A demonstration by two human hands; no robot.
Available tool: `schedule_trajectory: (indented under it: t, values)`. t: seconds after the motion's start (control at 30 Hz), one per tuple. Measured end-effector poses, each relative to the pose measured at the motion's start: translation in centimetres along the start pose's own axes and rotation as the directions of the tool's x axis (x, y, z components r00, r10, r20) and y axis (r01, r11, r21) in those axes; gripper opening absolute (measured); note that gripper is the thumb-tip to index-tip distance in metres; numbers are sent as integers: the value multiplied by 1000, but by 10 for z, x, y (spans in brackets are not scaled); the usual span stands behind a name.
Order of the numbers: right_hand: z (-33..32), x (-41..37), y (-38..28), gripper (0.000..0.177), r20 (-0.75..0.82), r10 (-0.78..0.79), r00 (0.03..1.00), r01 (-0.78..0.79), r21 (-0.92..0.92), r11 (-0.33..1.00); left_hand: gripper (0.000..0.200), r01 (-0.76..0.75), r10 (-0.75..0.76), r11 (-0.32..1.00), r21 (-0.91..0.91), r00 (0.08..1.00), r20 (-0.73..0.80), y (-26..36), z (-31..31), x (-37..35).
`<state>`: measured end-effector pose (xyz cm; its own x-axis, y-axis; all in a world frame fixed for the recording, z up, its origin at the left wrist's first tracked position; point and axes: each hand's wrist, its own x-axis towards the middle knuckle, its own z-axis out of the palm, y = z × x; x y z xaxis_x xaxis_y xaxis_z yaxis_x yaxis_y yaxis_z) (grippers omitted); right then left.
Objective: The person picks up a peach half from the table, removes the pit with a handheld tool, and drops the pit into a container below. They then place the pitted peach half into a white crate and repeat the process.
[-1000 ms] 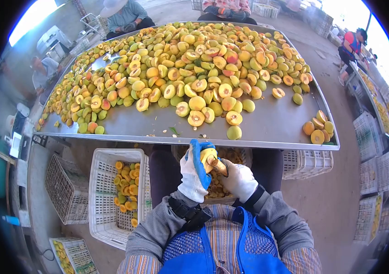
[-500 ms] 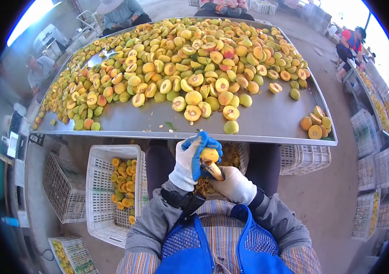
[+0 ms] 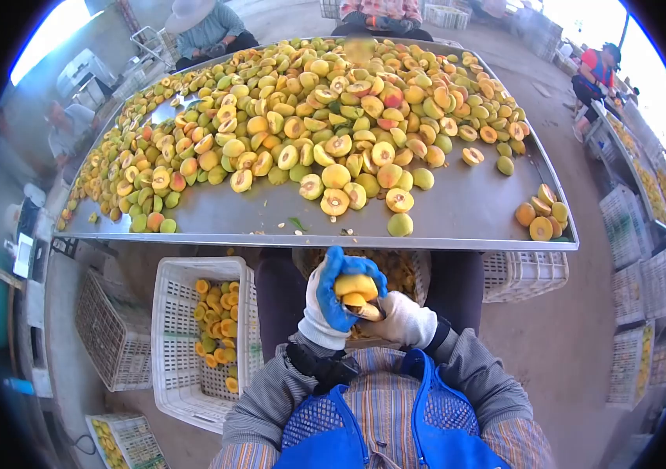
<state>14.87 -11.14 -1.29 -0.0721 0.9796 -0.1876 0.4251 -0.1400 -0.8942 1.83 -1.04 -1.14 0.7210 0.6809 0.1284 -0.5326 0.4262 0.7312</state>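
Note:
Above my lap, my left hand (image 3: 325, 301), in a white glove with blue coated fingers, is closed around a yellow apricot or peach piece (image 3: 355, 285). My right hand (image 3: 407, 319), gloved in white, grips a hand tool (image 3: 367, 311) with a pale, wood-coloured handle. The tool's end meets the fruit's underside; its blade is mostly hidden. Both hands are close together, just below the front edge of the metal table (image 3: 231, 219). Across that table lies a large heap of halved fruit (image 3: 337, 145), many halves with the pit still showing.
Left of my legs stands a white crate (image 3: 167, 352) with fruit halves in it. Under the table edge, another crate (image 3: 422, 270) holds orange-brown scraps. More crates (image 3: 118, 332) stand at the left. People sit across the table, and a person (image 3: 595, 78) works at the far right.
The fruit has turned in my left hand and shows more of its yellow surface. My right hand's tool has swung closer under it, its handle less exposed. The whole view has shifted slightly.

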Motion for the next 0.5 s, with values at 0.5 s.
schedule_trajectory:
  t: [0.5]
  values:
    - [5, -6, 70, 43, -4, 278, 960, -223, -610, 760, 34, 338, 590, -191, 922, 790, -167, 107, -106, 1]
